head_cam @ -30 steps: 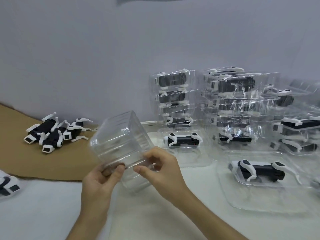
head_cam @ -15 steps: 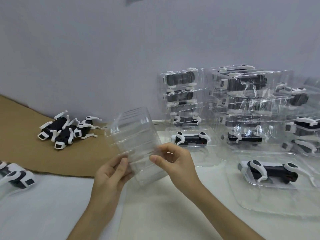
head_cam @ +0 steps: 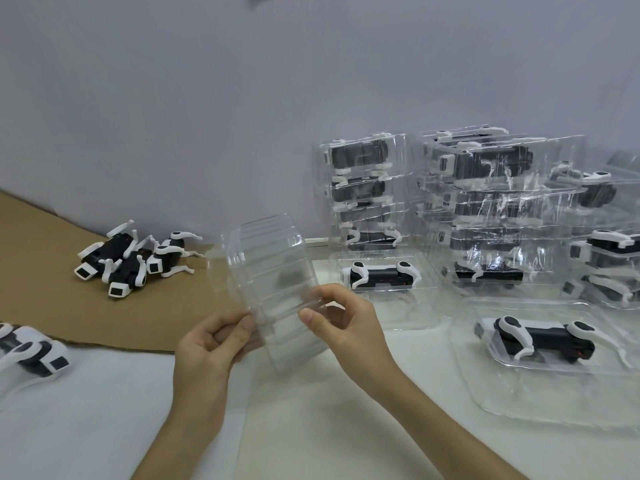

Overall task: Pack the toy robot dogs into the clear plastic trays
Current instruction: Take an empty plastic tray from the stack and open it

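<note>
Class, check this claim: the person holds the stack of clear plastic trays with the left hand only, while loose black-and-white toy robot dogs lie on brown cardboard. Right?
Not quite: the head view shows both the left hand and the right hand holding the stack of clear plastic trays. The rest stands.

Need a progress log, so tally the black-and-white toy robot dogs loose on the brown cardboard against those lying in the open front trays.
Loose black-and-white toy robot dogs on the brown cardboard sheet: 3
Packed dogs in the open clear plastic trays in front: 2
Total: 5
</note>
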{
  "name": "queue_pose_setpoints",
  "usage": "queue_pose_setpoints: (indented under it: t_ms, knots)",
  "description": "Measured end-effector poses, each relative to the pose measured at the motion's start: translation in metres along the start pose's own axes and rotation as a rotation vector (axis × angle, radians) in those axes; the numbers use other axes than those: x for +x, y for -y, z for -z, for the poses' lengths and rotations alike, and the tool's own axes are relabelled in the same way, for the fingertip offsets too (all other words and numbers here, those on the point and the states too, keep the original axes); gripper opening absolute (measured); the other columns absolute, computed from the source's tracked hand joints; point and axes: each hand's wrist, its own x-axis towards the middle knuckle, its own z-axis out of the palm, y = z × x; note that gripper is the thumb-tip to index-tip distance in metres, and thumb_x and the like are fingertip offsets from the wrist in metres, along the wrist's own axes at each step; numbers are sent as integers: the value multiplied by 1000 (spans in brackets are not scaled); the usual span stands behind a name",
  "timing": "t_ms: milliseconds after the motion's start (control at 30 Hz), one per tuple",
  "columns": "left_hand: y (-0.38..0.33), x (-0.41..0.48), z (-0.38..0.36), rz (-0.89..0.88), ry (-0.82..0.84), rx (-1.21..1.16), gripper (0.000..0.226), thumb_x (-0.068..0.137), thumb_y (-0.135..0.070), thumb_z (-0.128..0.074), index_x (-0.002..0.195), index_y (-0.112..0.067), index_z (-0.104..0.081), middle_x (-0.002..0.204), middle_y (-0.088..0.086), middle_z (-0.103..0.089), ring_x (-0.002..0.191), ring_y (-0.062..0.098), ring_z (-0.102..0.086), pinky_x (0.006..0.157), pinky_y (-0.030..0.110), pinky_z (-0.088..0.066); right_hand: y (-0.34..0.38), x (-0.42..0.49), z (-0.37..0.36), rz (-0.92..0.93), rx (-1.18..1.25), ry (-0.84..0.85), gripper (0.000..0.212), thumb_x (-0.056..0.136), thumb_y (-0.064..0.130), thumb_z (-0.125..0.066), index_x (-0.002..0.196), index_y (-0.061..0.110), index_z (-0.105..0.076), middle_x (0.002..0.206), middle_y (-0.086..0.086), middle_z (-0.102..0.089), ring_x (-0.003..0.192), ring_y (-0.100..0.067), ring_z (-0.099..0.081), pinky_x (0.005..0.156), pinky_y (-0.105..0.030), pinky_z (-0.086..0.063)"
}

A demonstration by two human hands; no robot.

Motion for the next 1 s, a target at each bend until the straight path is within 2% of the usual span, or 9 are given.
queue_pose_setpoints:
  t_ms: [133,300,467,567,633,733,833,900,1000]
  knots:
    - [-2,2,5,-12,-13,52,5,69,-24,-75,71,-21,-78,74,8,-76,60,14,-69,60,25,-52,0,-1,-2,0,-41,77,19,94,14,-70,111,20,-65,102,8,-67,94,-18,-67,86,-31,-53]
    - [-5,4,7,-34,-21,64,11,79,-27,-69,79,-21,-78,78,8,-77,63,14,-70,56,19,-54,2,-3,-4,3,-68,76,14,93,13,-71,97,22,-61,91,16,-63,79,-10,-63,72,-20,-45]
    - [-4,9,11,-113,-163,84,18,101,-18,-52,90,-15,-66,77,5,-75,67,14,-71,58,20,-57,4,-4,-5,13,-63,52,9,96,12,-67,103,14,-63,97,1,-66,87,-24,-66,84,-45,-52]
    - [-6,11,17,-107,-296,24,24,108,-13,-42,90,-17,-58,67,-3,-70,64,10,-68,61,20,-57,7,-2,-1,-8,-39,14,10,97,10,-65,107,13,-64,98,5,-67,87,-25,-68,84,-40,-55]
    - [-8,13,22,-64,-400,-47,27,108,-13,-39,87,-20,-54,62,-7,-65,63,9,-64,64,23,-55,8,0,3,-26,-18,-17,13,98,9,-64,110,10,-64,103,0,-68,87,-25,-69,84,-36,-57]
    - [-7,18,29,42,-528,-178,31,108,-14,-35,82,-20,-51,60,-9,-60,65,13,-57,70,25,-47,9,2,5,-32,-5,-38,15,98,8,-63,113,7,-64,110,-8,-68,94,-33,-68,86,-41,-57]
    - [-5,21,35,168,-613,-339,35,106,-11,-30,79,-20,-50,59,-8,-56,59,10,-50,63,21,-41,13,1,4,0,-6,-10,13,98,6,-63,110,10,-65,99,9,-69,84,-17,-70,82,-32,-58]
    - [-5,23,40,244,-636,-435,37,102,-7,-26,75,-19,-49,61,-7,-54,56,10,-45,58,19,-36,19,1,1,37,-14,2,13,97,5,-63,108,13,-65,92,18,-67,82,-12,-68,82,-41,-59]
    - [-6,23,48,331,-663,-569,34,98,-10,-27,71,-21,-45,65,-6,-50,54,11,-38,56,20,-29,32,7,-1,133,-64,-26,12,96,5,-65,104,14,-63,90,12,-66,85,-26,-67,81,-51,-54]
